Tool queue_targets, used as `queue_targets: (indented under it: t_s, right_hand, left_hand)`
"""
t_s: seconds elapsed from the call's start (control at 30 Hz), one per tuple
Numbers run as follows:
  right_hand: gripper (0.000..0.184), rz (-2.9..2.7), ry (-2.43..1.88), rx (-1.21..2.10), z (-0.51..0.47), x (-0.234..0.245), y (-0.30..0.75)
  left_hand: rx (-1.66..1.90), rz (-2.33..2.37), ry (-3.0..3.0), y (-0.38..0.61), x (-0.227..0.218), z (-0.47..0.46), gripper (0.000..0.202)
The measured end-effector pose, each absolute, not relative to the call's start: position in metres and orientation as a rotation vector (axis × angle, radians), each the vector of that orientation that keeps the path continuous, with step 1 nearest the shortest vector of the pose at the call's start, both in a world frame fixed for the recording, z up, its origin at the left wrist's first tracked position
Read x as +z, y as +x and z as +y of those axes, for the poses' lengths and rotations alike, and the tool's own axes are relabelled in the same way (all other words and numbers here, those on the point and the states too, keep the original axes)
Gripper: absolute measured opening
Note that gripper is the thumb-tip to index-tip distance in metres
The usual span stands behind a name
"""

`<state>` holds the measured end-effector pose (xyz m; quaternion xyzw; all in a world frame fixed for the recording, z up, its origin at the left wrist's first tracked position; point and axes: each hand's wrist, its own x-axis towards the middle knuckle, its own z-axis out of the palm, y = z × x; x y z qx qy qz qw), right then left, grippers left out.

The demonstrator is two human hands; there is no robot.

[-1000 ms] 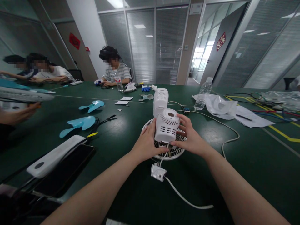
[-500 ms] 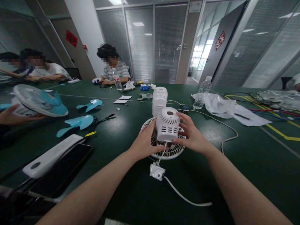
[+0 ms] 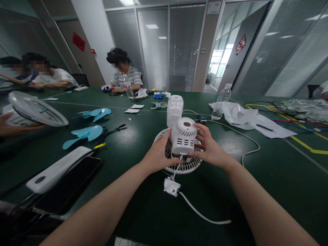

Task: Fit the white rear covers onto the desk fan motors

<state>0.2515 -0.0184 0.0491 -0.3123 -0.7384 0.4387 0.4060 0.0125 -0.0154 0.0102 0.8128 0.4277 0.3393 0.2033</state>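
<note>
Between both hands is a white slotted fan motor cover [image 3: 183, 138], upright over a round white fan grille [image 3: 191, 167] that lies on the table. My left hand [image 3: 160, 153] grips the cover's left side, thumb along its lower edge. On the right side, my right hand [image 3: 208, 145] closes round it with thumb low and fingers high. A thin white cord runs from below the cover to a small white plastic-wrapped part [image 3: 172, 187]. Another white slotted housing [image 3: 175, 111] stands right behind. What lies under the cover is mostly hidden.
Blue fan blades [image 3: 85, 135], a white power strip [image 3: 58, 169] and a black phone [image 3: 69, 184] lie left. A co-worker's hand [image 3: 10, 128] holds another fan grille [image 3: 38, 107]. A water bottle [image 3: 221, 101], crumpled paper [image 3: 238, 114] and a white cable [image 3: 252, 140] are right.
My hands and the motor cover stay almost still. At left, the co-worker's grille has shifted left and tilted, and the blue blade that was in it now lies out on the table.
</note>
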Motion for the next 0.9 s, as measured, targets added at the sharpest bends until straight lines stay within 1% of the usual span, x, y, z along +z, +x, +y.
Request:
queue_targets:
  t_s: [0.27,0.6,0.8,0.9]
  right_hand:
    - [0.085,-1.851,-0.781,1.14,-0.0188,0.049,0.2537]
    - [0.088,-1.87,-0.803,1.089,-0.0186,0.0457,0.2533]
    - [0.095,-1.865,-0.82,1.062,-0.019,0.0467,0.2509]
    - [0.094,-1.849,-0.875,1.039,-0.0189,0.0462,0.2488]
  left_hand:
    - [0.988,1.152,2.234,0.0143,0.0156,-0.0178,0.11]
    - [0.983,1.13,2.193,0.0124,0.0149,-0.0183,0.114]
    - [1.048,1.076,2.219,0.0132,0.0145,-0.0164,0.107]
    - [1.063,1.063,2.227,0.0129,0.0136,-0.0158,0.106]
